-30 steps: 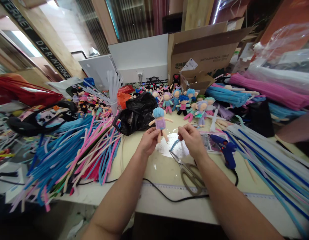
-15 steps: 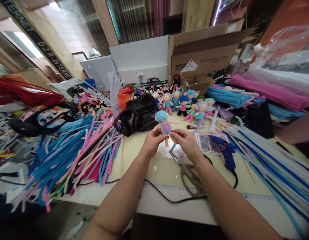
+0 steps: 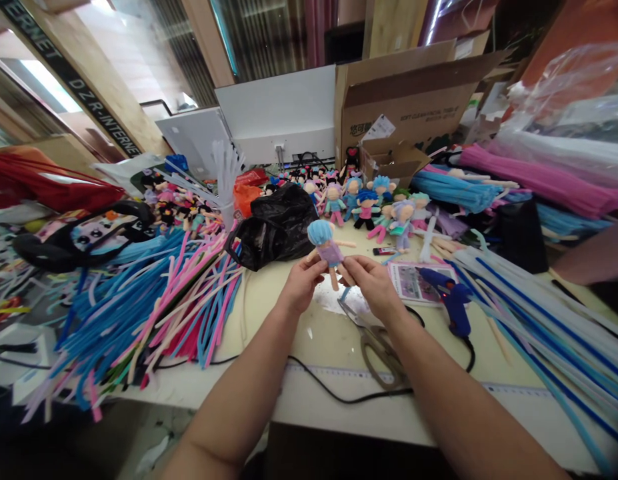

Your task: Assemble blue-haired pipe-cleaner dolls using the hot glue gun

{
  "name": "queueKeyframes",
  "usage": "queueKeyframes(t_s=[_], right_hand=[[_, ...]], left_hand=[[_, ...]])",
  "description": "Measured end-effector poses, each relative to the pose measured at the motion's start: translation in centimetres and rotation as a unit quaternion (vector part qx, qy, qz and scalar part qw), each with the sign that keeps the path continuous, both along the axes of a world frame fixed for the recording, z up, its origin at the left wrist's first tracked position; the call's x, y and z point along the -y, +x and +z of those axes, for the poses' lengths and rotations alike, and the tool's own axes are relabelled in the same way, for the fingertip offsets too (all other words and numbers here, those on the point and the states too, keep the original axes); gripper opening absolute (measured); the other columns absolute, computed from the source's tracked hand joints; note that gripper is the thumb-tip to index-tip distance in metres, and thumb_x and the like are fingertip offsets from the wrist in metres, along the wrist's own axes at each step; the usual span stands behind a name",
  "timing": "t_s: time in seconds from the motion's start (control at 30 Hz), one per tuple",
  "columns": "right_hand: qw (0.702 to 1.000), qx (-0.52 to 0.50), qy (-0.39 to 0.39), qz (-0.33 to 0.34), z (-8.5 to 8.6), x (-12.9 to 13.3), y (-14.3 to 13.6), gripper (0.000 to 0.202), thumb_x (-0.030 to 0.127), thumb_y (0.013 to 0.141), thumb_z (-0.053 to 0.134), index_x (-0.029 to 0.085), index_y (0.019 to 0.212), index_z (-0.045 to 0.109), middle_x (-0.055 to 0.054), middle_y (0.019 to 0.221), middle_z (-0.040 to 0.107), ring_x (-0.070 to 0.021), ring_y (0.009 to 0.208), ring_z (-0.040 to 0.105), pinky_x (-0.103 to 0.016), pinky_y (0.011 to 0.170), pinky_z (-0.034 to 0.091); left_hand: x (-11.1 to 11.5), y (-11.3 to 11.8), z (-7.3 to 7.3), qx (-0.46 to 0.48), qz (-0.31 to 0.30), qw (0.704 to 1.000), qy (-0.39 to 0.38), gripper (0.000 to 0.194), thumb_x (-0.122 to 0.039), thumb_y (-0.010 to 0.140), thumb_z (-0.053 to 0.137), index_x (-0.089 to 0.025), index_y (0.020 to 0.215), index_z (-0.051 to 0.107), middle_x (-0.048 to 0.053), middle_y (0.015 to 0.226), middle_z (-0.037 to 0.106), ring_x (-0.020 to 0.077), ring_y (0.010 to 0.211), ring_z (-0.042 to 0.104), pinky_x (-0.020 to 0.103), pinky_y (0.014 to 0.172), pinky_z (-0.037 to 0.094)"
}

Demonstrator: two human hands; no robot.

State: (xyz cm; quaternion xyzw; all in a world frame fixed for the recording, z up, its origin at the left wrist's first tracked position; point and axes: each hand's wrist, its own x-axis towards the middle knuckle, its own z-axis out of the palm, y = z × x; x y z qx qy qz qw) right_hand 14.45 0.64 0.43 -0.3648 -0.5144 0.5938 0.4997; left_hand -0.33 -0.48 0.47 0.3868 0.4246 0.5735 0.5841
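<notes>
A small doll (image 3: 331, 253) with light blue hair and a lilac top is held upright above the table. My left hand (image 3: 303, 283) pinches its lower left side. On the other side, my right hand (image 3: 371, 283) has its fingers closed on the doll's lower body and leg. The two legs hang apart between the hands. Under my right hand and forearm lie scissors (image 3: 381, 357), partly hidden. To their right a blue glue gun (image 3: 451, 300) rests over a printed card (image 3: 406, 283).
Pipe cleaners (image 3: 123, 307) in blue and pink heap at the left, and long strips (image 3: 539, 313) lie at the right. Behind are a black plastic bag (image 3: 279, 227), finished dolls (image 3: 366, 208) and a cardboard box (image 3: 399, 110). A black cable (image 3: 339, 400) crosses the front.
The doll has tilted slightly and its legs show more widely apart. My right hand has shifted a little upward, and the camera view has moved slightly.
</notes>
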Motion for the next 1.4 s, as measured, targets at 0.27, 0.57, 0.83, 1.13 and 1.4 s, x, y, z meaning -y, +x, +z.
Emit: queueKeyframes(t_s=[0.27,0.57,0.83,1.13,1.4], right_hand=[[0.955,0.193,0.192,-0.121,-0.3,0.8,0.0,0.014,0.034,0.081,0.061,0.020,0.079,0.062,-0.001,0.071,0.061,-0.0156,0.066,0.054,-0.029,0.063,0.042],[0.900,0.295,0.301,-0.107,0.2,1.0,0.5,0.014,0.029,0.085,0.059,0.021,0.094,0.067,-0.007,0.092,0.065,-0.0204,0.085,0.060,-0.033,0.076,0.045],[0.934,0.188,0.221,-0.207,0.6,-0.1,1.5,0.025,0.035,0.088,0.052,0.018,0.089,0.070,-0.009,0.093,0.065,-0.0208,0.089,0.059,-0.032,0.070,0.045],[0.998,0.053,0.024,-0.016,0.3,0.0,0.5,0.032,0.047,0.071,0.069,0.016,0.076,0.070,-0.001,0.070,0.067,-0.0144,0.065,0.056,-0.028,0.064,0.042],[1.000,0.025,0.007,-0.017,0.1,0.4,-0.2,0.036,0.051,0.074,0.065,0.016,0.070,0.068,0.001,0.063,0.060,-0.0112,0.059,0.048,-0.025,0.058,0.038]], left_hand=[[0.2,0.3,0.1,0.062,-0.018,0.995,-0.079,0.028,-0.036,0.061,0.078,-0.017,0.077,0.067,0.001,0.072,0.064,0.0086,0.062,0.056,0.019,0.053,0.034],[0.5,0.3,0.3,0.112,-0.044,0.991,-0.055,0.044,-0.032,0.062,0.079,-0.024,0.104,0.065,0.003,0.094,0.067,0.0126,0.079,0.061,0.024,0.069,0.046],[0.3,-1.9,0.9,0.116,-0.081,0.990,0.006,0.042,-0.035,0.069,0.076,-0.021,0.108,0.067,0.005,0.096,0.067,0.0137,0.079,0.062,0.026,0.069,0.048],[0.4,-1.8,0.0,0.030,-0.126,0.992,0.004,0.035,-0.035,0.070,0.077,-0.014,0.096,0.071,0.007,0.088,0.068,0.0135,0.075,0.061,0.026,0.070,0.047],[-0.5,-1.2,-1.0,0.053,-0.074,0.996,0.021,0.034,-0.038,0.074,0.072,-0.016,0.099,0.068,0.002,0.081,0.066,0.0108,0.069,0.059,0.026,0.069,0.046]])
